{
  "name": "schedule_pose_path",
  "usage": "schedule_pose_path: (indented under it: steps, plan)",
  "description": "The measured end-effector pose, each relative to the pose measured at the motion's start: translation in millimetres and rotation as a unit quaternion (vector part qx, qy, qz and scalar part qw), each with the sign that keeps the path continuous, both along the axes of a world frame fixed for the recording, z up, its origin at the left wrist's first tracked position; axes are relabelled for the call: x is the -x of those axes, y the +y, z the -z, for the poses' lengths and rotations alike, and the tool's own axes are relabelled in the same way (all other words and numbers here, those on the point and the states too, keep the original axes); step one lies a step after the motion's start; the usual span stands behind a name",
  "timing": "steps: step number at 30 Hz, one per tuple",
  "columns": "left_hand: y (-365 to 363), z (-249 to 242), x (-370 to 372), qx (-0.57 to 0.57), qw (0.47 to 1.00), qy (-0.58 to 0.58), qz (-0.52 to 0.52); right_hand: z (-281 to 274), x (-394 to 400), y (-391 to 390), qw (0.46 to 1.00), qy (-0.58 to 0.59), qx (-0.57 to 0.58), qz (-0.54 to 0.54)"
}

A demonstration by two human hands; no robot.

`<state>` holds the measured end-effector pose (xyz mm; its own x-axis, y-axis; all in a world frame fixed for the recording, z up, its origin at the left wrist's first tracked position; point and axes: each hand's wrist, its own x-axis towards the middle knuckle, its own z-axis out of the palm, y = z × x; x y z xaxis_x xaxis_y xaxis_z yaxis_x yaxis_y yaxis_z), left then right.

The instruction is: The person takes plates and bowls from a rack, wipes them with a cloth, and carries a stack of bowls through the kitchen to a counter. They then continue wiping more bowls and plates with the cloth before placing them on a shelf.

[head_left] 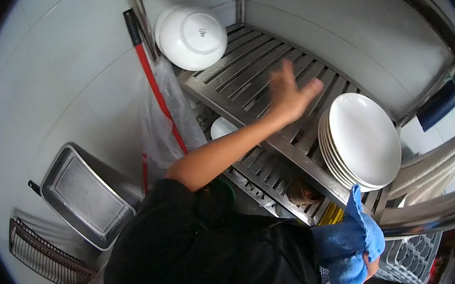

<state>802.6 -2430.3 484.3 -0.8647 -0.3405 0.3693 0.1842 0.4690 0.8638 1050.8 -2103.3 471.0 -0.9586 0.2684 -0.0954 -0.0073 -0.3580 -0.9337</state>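
Note:
My left hand (292, 99) reaches out over the slatted metal shelf (247, 65). It is a little blurred by motion, with its fingers apart and nothing in them. To its right, a stack of white plates (366, 138) stands tilted on edge on the shelf. White bowls (194, 37) lean on their side at the shelf's far left end, bases outward. Low on the right, my right hand (371, 265) is closed on a blue cloth (350, 251), which covers most of it. The cloth's upper corner reaches close to the bottom of the plate stack.
A red pole with a black grip (152, 80) and a clear plastic bag (166, 109) are left of the rack. A metal pan (86, 195) and a wire grate (45, 255) are by the tiled wall. A lower shelf holds dishes. A grey plastic crate (411, 258) sits lower right.

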Motion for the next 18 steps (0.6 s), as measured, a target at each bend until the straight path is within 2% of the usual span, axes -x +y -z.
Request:
schedule_pose_path:
  steps: [2,3,4,6,9,12,15,18]
  plan:
    - [-71.2,11.7,7.8,-0.015,0.962,0.151,-0.229,-1.4,1.6,-3.7,1.000,-0.010,0.002,-0.008]
    - [-112.7,32.1,28.2,-0.050,0.915,0.127,-0.381,-1.5,1.2,-5.5,1.000,-0.014,0.003,-0.010]
    - [-142.8,15.9,14.3,-0.067,0.876,0.126,-0.461,-2.5,2.1,-8.7,1.000,-0.018,0.001,-0.013]
    - [-204.8,13.6,10.8,-0.190,0.838,0.117,-0.498,-4.5,5.8,-15.9,1.000,-0.024,0.002,-0.018]
    - [-271.3,40.1,28.7,-0.350,0.836,0.278,-0.319,-9.0,13.9,-28.6,0.999,-0.028,0.002,-0.026]
    - [-289.8,39.1,16.7,-0.398,0.856,0.253,-0.211,-16.1,22.9,-44.8,0.999,-0.028,0.006,-0.030]
    - [-287.9,22.4,11.0,-0.373,0.876,0.287,-0.108,-25.4,31.2,-61.7,0.999,-0.026,0.018,-0.026]
    - [-271.4,-12.0,5.2,-0.304,0.911,0.266,-0.077,-35.4,34.5,-79.2,0.999,-0.033,0.034,-0.016]
